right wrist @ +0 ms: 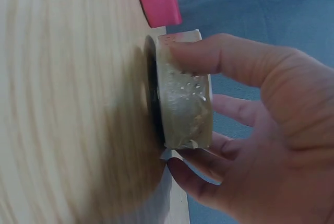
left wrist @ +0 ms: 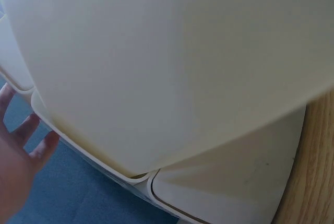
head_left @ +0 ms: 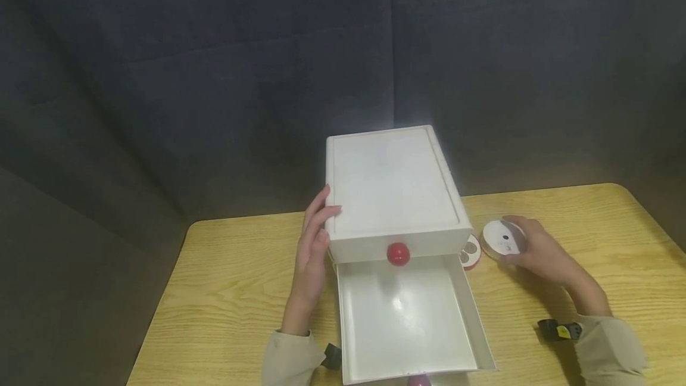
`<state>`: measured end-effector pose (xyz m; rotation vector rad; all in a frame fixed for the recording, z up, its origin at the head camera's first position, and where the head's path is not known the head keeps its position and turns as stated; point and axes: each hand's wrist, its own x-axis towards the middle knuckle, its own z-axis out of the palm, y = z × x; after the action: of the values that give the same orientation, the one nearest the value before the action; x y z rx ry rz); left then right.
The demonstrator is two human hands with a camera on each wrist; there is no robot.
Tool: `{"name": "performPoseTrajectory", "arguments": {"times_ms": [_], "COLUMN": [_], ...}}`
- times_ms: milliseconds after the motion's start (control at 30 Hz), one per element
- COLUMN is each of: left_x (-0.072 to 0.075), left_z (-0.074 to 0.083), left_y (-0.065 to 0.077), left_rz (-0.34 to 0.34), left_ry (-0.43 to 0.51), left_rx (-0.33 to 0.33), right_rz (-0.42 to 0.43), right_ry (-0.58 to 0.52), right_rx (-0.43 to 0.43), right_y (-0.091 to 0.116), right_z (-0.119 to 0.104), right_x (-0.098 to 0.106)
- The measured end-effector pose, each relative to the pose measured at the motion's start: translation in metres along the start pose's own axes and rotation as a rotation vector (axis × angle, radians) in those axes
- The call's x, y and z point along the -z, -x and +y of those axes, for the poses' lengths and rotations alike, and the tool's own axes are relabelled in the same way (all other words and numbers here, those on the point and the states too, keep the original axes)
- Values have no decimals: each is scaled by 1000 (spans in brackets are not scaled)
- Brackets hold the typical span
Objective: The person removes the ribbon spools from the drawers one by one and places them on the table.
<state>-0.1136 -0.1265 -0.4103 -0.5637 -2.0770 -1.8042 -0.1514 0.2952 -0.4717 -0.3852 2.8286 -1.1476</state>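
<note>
The right hand (head_left: 541, 255) pinches a tape roll (head_left: 502, 238), in the head view, right of the white cabinet (head_left: 396, 183); the left hand (head_left: 312, 243) rests against its left side. The drawer (head_left: 402, 329) is already pulled out; the roll is gripped but not yet carried away. Left wrist view: fingers (left wrist: 46, 148) spread. Right wrist view: thumb and fingers hold the roll's edge; whether it is lifted, I cannot tell.

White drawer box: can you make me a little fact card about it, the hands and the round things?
left hand: touching the left side of the white drawer box
right hand: holding a white-topped roll
top drawer: closed, with a red knob
lower drawer: pulled open
red-rimmed disc: on the table, between box and roll
</note>
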Motion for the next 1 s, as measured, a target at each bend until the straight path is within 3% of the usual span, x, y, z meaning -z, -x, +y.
{"name": "performPoseTrajectory", "arguments": {"times_ms": [200,400,500,600,800,1000], "left_x": [1,1,1,1,1,1], "left_z": [0,1,1,1,2,1], "left_y": [1,1,1,1,-1,-2], "left_rz": [6,7,7,6,5,12], "left_ry": [0,6,11,13,19,18], "left_rx": [6,2,-3,-4,-8,-10], "right_rz": [-31,-54,-64,-12,191,269], "right_ry": [65,83,104,127,160,163], "right_rx": [-44,-31,-49,-45,90,266], "right_y": [-1,0,2,8,28,53], "right_z": [-2,-5,-17,-38,-89,-139], "right_x": [-3,3,12,23,39,39]}}
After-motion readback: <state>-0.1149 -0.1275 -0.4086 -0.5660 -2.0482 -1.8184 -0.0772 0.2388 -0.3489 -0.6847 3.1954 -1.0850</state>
